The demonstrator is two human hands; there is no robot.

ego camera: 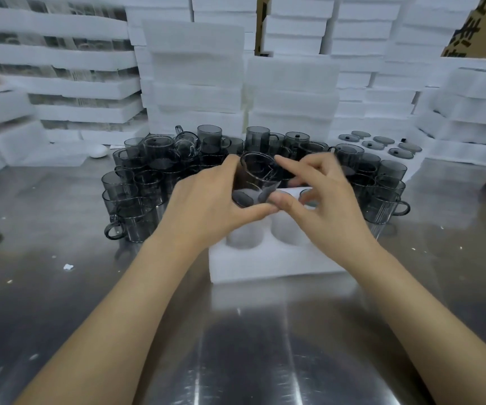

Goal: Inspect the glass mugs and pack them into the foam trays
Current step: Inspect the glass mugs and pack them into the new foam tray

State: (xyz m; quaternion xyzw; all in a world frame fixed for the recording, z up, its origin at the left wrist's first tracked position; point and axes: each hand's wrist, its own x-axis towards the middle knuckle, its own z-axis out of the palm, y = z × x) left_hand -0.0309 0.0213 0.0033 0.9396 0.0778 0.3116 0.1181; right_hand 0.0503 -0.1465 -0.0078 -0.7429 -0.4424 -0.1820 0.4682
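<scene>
A smoky grey glass mug (254, 178) is held above the far part of a white foam tray (265, 266) with round pockets. My left hand (209, 197) grips the mug from the left, thumb under its base. My right hand (320, 194) touches it from the right, thumb at the base and index finger stretched toward the rim; the other fingers are blurred. Two near pockets of the tray show nothing inside. Several more grey mugs (136, 200) crowd the steel table behind and on both sides of the tray.
Stacks of white foam trays (200, 83) wall off the back. Dark lids (382, 144) lie on foam at back right. A white oval object (99, 151) sits at back left. Foam crumbs (68, 267) dot the steel table (235, 346). A cardboard box (475, 27) stands top right.
</scene>
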